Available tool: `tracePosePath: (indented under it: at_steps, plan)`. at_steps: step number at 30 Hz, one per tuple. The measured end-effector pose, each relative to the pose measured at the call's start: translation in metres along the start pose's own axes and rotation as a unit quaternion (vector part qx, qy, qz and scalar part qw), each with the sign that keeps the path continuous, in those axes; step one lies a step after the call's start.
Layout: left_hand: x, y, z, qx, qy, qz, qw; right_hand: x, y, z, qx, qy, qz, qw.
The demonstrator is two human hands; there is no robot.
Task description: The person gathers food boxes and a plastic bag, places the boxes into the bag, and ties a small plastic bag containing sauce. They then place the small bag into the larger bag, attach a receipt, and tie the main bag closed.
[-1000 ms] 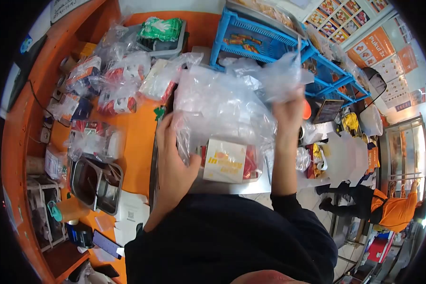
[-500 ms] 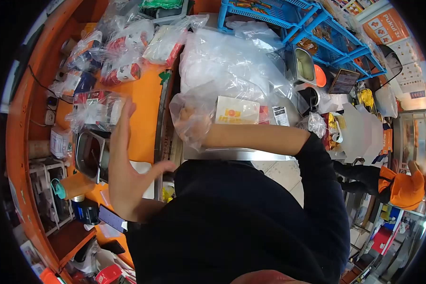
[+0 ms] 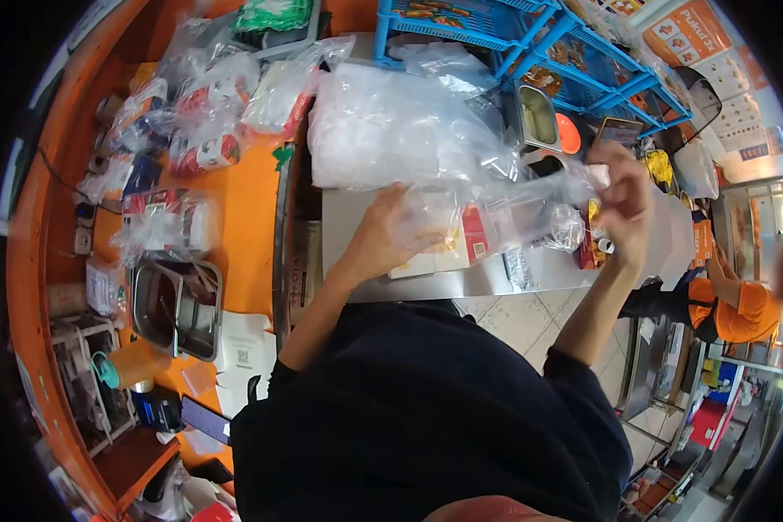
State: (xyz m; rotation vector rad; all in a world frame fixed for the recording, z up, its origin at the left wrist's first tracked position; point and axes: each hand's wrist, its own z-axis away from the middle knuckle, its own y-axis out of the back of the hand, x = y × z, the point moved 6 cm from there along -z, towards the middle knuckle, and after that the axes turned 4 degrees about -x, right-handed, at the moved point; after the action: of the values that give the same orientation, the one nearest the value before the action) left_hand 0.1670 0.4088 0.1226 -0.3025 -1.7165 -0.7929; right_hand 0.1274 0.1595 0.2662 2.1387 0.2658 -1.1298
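A clear plastic bag (image 3: 518, 204) stretches between my two hands above the steel counter. Within or under its film shows a white food box (image 3: 476, 237) with a red panel and a small printed code. My left hand (image 3: 376, 237) grips the bag's left end, thumb over the box's top and fingers along its far edge. At the other end my right hand (image 3: 625, 196), slightly blurred, pinches the gathered plastic with curled fingers. Behind the box lies a thick stack of clear plastic bags (image 3: 391, 122). A crumpled clear wrap (image 3: 563, 228) sits close to my right hand.
Several bagged boxes (image 3: 204, 152) stand on the orange counter (image 3: 250, 187) at left, beside steel containers (image 3: 178, 304). Blue racks (image 3: 574, 56) rise at the back. A steel pan (image 3: 537, 117) stands below them. Another person in orange (image 3: 731, 304) is at far right.
My right hand has swung from the left side of the counter to the right, drawing the bag across the box. My left hand has come from the orange counter to the box's left end.
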Motion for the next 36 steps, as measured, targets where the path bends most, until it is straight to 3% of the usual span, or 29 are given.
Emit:
tracePosePath:
  at_steps: [1, 2, 4, 5, 6, 7, 8, 9, 10, 11, 12, 14, 15, 17, 18, 19, 20, 21, 22, 23, 24, 25, 26, 27, 29, 32, 34, 36]
  plan:
    - [-0.010, -0.005, -0.003, 0.009, 0.067, 0.171, 0.983, 0.005, 0.005, 0.019, 0.262, -0.070, -0.048, 0.961]
    - [-0.003, -0.010, -0.006, 0.005, 0.064, 0.173, 0.983, 0.045, -0.007, 0.053, 0.051, -0.230, 0.099, 0.967]
    - [0.018, -0.011, -0.013, 0.035, 0.006, 0.173, 0.984, 0.079, -0.082, 0.034, 0.013, -0.256, 0.168, 0.952]
    - [0.017, -0.013, -0.017, 0.032, 0.004, 0.173, 0.984, 0.078, -0.111, 0.014, 0.077, -0.208, 0.227, 0.948]
    - [0.019, -0.010, -0.017, 0.051, -0.054, 0.193, 0.978, 0.064, -0.118, -0.004, 0.219, -0.035, 0.248, 0.943]
    - [0.023, -0.006, -0.016, 0.068, -0.112, 0.212, 0.969, 0.068, -0.120, -0.014, 0.246, -0.126, 0.131, 0.952]
    - [0.028, 0.000, -0.017, 0.062, -0.114, 0.211, 0.969, 0.071, -0.122, -0.021, 0.268, -0.211, 0.012, 0.940]
    - [0.043, 0.003, -0.019, 0.020, -0.112, -0.060, 0.992, 0.067, -0.121, -0.031, 0.285, -0.163, 0.015, 0.944]
    - [0.049, -0.002, -0.023, -0.019, -0.103, -0.326, 0.940, 0.064, -0.119, -0.039, 0.300, -0.115, 0.017, 0.947]
    - [0.032, -0.029, -0.025, -0.065, -0.171, -0.321, 0.929, 0.051, -0.130, -0.056, 0.185, -0.001, 0.104, 0.977]
    - [0.032, -0.043, -0.033, -0.064, -0.171, -0.319, 0.930, 0.039, -0.145, -0.068, 0.060, 0.115, 0.185, 0.974]
    - [0.038, -0.082, -0.046, -0.146, -0.262, -0.505, 0.810, -0.009, -0.154, -0.095, -0.011, 0.262, 0.269, 0.927]
    - [0.036, -0.084, -0.047, -0.148, -0.260, -0.506, 0.809, -0.005, -0.140, -0.097, -0.009, 0.262, 0.267, 0.927]
    - [0.033, -0.069, -0.051, -0.158, -0.226, -0.330, 0.903, 0.049, -0.072, -0.118, 0.037, -0.001, 0.212, 0.977]
    - [0.032, -0.064, -0.056, -0.156, -0.205, -0.237, 0.937, 0.050, -0.014, -0.119, 0.236, -0.001, 0.187, 0.954]
    - [0.033, -0.065, -0.057, -0.150, -0.206, -0.241, 0.937, 0.097, 0.041, -0.113, 0.277, -0.098, 0.355, 0.887]
    - [0.030, -0.071, -0.056, -0.205, -0.176, -0.202, 0.941, 0.140, 0.085, -0.094, 0.198, -0.249, 0.497, 0.808]
    - [0.027, -0.076, -0.056, -0.258, -0.144, -0.162, 0.942, 0.188, 0.123, -0.065, 0.186, -0.407, 0.491, 0.747]
    - [0.029, -0.063, -0.065, -0.250, -0.142, -0.166, 0.943, 0.256, 0.149, -0.024, 0.190, -0.438, 0.498, 0.724]
    - [0.032, -0.053, -0.071, -0.375, -0.105, -0.003, 0.921, 0.321, 0.152, 0.015, 0.091, -0.438, 0.545, 0.710]
    - [0.039, -0.046, -0.072, -0.484, -0.064, 0.158, 0.858, 0.408, 0.158, 0.057, 0.070, -0.431, 0.534, 0.724]
    - [0.044, -0.055, -0.066, -0.478, -0.067, 0.147, 0.863, 0.382, 0.154, 0.050, 0.117, -0.455, 0.500, 0.728]
    - [0.044, -0.068, -0.061, -0.316, -0.082, -0.010, 0.945, 0.351, 0.142, 0.051, 0.164, -0.476, 0.464, 0.729]
    - [0.049, -0.065, -0.057, -0.135, -0.094, -0.164, 0.973, 0.344, 0.144, 0.047, 0.178, -0.487, 0.468, 0.716]
    - [0.059, -0.065, -0.052, -0.110, -0.138, -0.235, 0.956, 0.330, 0.152, 0.043, 0.198, -0.495, 0.470, 0.703]
    - [0.071, -0.059, -0.048, -0.062, -0.216, -0.336, 0.914, 0.293, 0.170, 0.047, 0.211, -0.560, 0.367, 0.712]
    - [0.058, -0.059, -0.042, -0.171, -0.220, -0.377, 0.883, 0.270, 0.183, 0.048, 0.294, -0.455, 0.314, 0.780]
    - [0.060, -0.046, -0.037, -0.135, -0.262, -0.327, 0.898, 0.248, 0.189, 0.043, 0.303, -0.416, 0.300, 0.803]
